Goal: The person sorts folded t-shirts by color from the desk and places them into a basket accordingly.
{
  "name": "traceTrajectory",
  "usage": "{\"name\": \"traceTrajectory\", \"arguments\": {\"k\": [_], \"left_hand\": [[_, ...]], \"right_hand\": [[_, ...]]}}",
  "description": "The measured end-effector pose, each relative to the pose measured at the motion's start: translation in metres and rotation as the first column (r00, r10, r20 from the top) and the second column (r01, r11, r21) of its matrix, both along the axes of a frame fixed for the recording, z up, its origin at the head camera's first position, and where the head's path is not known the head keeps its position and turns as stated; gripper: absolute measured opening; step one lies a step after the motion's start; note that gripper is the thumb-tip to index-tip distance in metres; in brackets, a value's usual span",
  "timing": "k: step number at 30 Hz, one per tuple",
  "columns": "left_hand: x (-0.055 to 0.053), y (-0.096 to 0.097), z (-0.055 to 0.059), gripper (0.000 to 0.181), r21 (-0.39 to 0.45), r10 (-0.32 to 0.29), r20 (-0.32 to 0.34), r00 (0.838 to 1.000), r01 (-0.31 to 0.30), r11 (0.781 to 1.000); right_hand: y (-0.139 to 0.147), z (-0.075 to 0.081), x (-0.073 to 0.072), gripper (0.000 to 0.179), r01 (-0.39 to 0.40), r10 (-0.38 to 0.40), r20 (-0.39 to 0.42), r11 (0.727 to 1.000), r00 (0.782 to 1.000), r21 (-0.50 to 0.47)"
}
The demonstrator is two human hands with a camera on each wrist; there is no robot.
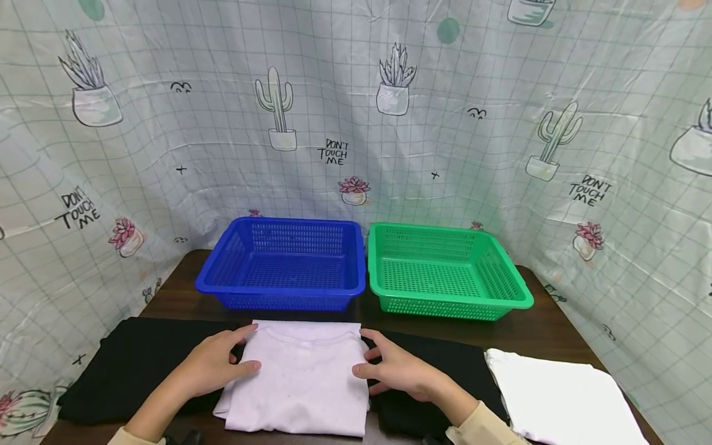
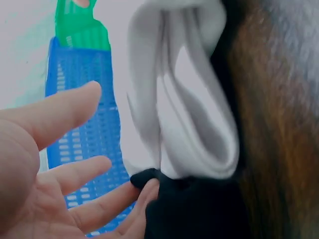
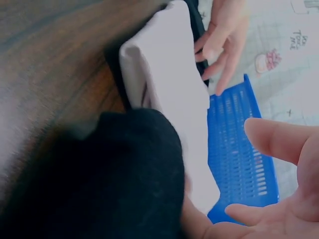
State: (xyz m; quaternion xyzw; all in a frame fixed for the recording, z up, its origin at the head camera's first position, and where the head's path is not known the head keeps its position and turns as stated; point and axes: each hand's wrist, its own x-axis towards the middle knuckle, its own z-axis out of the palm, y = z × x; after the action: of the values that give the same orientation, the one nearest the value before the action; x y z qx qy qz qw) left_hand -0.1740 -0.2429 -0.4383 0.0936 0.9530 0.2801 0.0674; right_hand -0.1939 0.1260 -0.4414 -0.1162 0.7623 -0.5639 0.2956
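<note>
A folded white T-shirt (image 1: 303,380), its neckline towards the baskets, lies at the front middle of the table. At its left edge is my left hand (image 1: 219,361), thumb and fingers spread apart. My right hand (image 1: 397,368) is at the opposite edge, its thumb over the shirt's side and its fingers loosely extended. In the left wrist view the left hand (image 2: 65,174) has some fingertips against black cloth beside the shirt's layered folds (image 2: 174,99). Black cloth in the right wrist view hides part of the right hand (image 3: 279,194), so its contact with the shirt is unclear.
Behind the shirt stand a blue basket (image 1: 280,290) and a green basket (image 1: 456,303), side by side. Folded black cloth lies left (image 1: 150,352) and more black cloth right (image 1: 456,364) of the shirt. White cloth (image 1: 562,395) lies far right. A printed curtain (image 1: 356,123) hangs behind.
</note>
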Motion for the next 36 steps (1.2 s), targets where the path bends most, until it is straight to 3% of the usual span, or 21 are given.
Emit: {"name": "traceTrajectory", "arguments": {"k": [12,19,22,27,31,34,36], "left_hand": [[0.013,0.015,0.005,0.077,0.041,0.033,0.022,0.999,-0.034,0.999],[0.009,0.017,0.008,0.074,0.023,0.02,0.08,0.997,-0.022,0.999],[0.006,0.016,0.008,0.077,0.015,0.024,0.074,0.997,-0.025,1.0],[0.002,0.017,0.003,0.078,0.136,0.028,0.086,0.996,-0.039,0.99],[0.003,0.017,-0.004,0.081,0.268,0.033,0.165,0.986,-0.077,0.96],[0.003,0.017,-0.006,0.081,0.275,0.041,0.185,0.982,-0.092,0.957],[0.002,0.019,-0.005,0.079,0.232,0.045,0.156,0.987,-0.081,0.969]], "right_hand": [[0.003,-0.004,0.001,0.086,-0.011,0.014,0.037,0.997,0.999,-0.074],[0.006,0.002,0.0,0.087,-0.008,0.011,0.056,0.998,0.998,-0.06],[0.004,0.003,-0.001,0.088,-0.015,0.018,0.06,0.998,0.998,-0.056],[0.001,-0.001,-0.006,0.086,-0.021,0.024,0.054,0.998,0.998,-0.056],[-0.005,-0.007,-0.008,0.085,-0.008,0.011,0.046,0.998,0.999,-0.061],[-0.008,-0.011,-0.008,0.084,0.007,-0.005,0.043,0.998,0.999,-0.065],[-0.008,-0.013,-0.008,0.084,0.016,-0.013,0.04,0.998,0.999,-0.065]]}}
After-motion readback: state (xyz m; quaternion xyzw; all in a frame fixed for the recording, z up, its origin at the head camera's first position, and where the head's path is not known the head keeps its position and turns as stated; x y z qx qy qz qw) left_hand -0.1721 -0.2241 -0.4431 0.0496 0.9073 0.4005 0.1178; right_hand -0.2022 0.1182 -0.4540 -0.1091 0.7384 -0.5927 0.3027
